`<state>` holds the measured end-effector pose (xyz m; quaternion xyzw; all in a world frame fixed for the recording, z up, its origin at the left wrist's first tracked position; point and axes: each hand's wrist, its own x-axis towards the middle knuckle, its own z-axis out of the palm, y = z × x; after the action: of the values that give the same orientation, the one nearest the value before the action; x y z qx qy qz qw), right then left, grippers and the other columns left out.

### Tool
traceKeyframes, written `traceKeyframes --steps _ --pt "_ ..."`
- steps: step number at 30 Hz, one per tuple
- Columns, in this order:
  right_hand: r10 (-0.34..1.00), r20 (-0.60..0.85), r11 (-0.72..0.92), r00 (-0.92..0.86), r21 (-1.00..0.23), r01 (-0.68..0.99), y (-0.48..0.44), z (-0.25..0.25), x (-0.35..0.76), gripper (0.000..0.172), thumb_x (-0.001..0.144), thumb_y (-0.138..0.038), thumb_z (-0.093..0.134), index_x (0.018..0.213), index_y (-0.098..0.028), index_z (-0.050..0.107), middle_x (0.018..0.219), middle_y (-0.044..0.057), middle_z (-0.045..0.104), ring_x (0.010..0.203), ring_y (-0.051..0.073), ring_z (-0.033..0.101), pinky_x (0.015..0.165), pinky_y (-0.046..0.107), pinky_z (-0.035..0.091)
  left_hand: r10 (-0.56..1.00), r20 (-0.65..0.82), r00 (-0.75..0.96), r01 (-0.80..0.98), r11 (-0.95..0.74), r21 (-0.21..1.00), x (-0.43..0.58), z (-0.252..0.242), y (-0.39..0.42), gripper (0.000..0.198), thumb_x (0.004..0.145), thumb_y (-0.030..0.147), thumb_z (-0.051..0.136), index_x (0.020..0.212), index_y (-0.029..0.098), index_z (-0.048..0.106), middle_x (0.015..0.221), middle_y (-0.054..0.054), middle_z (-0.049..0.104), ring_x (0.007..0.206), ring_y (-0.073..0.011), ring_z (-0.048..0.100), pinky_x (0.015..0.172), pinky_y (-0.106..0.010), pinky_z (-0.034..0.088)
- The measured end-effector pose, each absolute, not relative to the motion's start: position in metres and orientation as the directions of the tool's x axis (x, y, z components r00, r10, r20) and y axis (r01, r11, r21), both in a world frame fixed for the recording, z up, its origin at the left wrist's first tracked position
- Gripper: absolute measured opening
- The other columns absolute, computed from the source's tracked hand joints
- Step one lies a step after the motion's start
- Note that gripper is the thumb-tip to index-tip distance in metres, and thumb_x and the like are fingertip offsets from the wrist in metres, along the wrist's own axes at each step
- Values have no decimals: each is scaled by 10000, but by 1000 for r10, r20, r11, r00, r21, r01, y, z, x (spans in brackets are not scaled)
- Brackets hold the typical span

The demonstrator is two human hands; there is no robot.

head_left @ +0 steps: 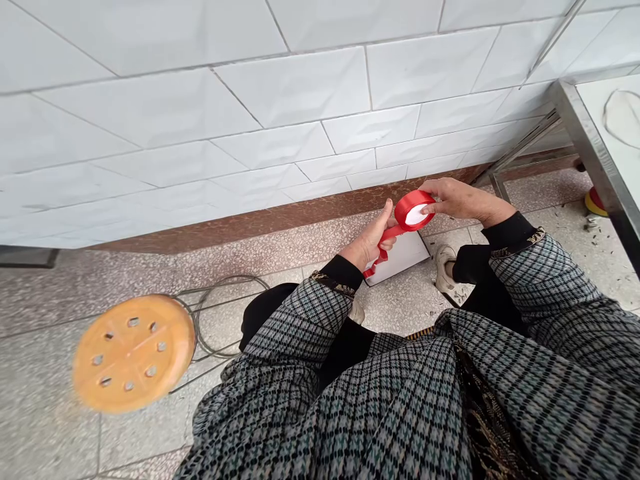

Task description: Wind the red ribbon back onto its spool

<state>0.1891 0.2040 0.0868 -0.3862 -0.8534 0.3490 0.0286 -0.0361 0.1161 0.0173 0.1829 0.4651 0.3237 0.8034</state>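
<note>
A roll of shiny red ribbon (403, 212) with a white core is held up in front of the tiled wall. My right hand (453, 199) grips the roll at its right side, fingers around the rim and into the core. From the roll a red strip (384, 255) runs down to the left. My left hand (374, 235) is closed on this strip, just left of the roll, thumb pointing up. The strip's loose end hangs twisted below my left hand, over a white flat panel (403, 261) near the floor.
An orange round stool (134, 353) with holes stands at the left, beside coiled wire (205, 320). A metal-framed table (595, 147) is at the right. White wall tiles (300, 87) rise ahead. Dark bits (613, 263) lie scattered on the floor at right.
</note>
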Motion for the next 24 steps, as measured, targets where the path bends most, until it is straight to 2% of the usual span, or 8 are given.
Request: traceKeyframes --steps 2,4,6,11,13,16,19,24 --pt "700 -235 426 -674 -621 658 204 88 189 197 902 -316 757 1059 -199 746 1011 82 750 906 245 637 816 368 464 690 -638 341 -349 723 596 -37 15 118 378 945 535 692 847 173 648 617 24 530 376 -35 235 397 -239 86" --pt "723 -257 384 -642 -623 682 205 90 190 184 906 -308 750 1056 -201 742 962 65 741 866 234 624 783 357 456 685 -647 335 -339 729 595 -38 14 119 259 924 361 680 765 175 594 572 47 450 379 -35 233 407 -224 106" --pt "727 -277 363 -628 -621 695 205 91 191 170 909 -301 744 1048 -202 737 934 54 736 845 227 617 766 350 449 672 -648 357 -299 740 602 -37 15 120 228 881 227 667 697 178 540 527 74 353 386 -35 221 420 -210 122" --pt "721 -277 416 -635 -561 716 205 93 191 128 909 -286 739 1003 -199 723 979 79 744 881 242 628 791 361 441 681 -635 364 -230 727 647 -35 20 119 149 851 83 681 761 162 593 517 103 319 405 -26 183 444 -191 115" --pt "717 -266 455 -644 -521 722 205 92 190 124 916 -285 725 1007 -202 720 1015 94 751 910 260 637 813 374 441 679 -648 345 -250 732 634 -35 21 119 218 902 153 683 726 174 555 515 102 305 403 -31 182 442 -197 109" --pt "691 -262 525 -674 -460 716 204 89 188 118 917 -274 718 1017 -212 716 1073 114 763 974 291 655 880 405 437 656 -655 375 -272 753 599 -36 22 118 433 996 498 632 713 176 573 526 79 322 403 -40 170 428 -226 79" --pt "662 -277 582 -696 -395 711 200 84 184 125 915 -243 709 1037 -219 714 1101 121 767 1033 314 665 972 450 406 648 -628 432 -263 756 599 -35 18 116 612 911 767 627 798 166 658 564 54 396 412 -42 162 419 -254 55" --pt "643 -309 636 -701 -294 713 190 76 171 148 923 -227 701 1067 -200 714 1166 141 762 1105 342 668 1086 538 315 676 -609 414 -319 735 599 -32 5 110 565 825 747 765 880 192 673 587 64 406 420 -42 184 421 -245 54"
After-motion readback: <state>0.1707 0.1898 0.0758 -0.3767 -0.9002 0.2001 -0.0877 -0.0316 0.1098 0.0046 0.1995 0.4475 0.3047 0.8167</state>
